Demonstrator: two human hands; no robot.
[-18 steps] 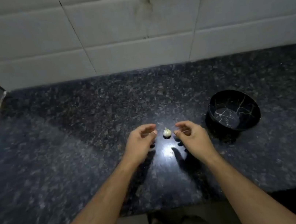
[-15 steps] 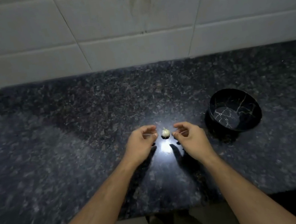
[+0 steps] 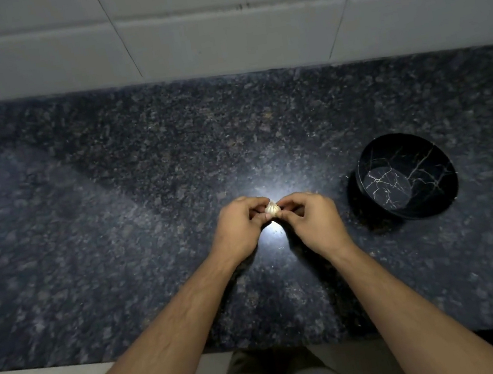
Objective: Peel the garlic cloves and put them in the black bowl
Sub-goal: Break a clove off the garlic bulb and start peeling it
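**Two hands holding one garlic bulb over the counter**

The left hand [image 3: 240, 226] and the right hand [image 3: 310, 218] are meeting above the dark granite countertop [image 3: 113, 206]. Both are pinching the small garlic bulb [image 3: 272, 209] between curled fingers and thumbs, one from each side. The bulb is still wearing its white skin. To the right of the hands, well apart, the black bowl [image 3: 432, 200] with thin white marble veins is standing tilted toward the camera. Behind the counter, white wall tiles [image 3: 216, 37] are running. No readable writing is showing anywhere.
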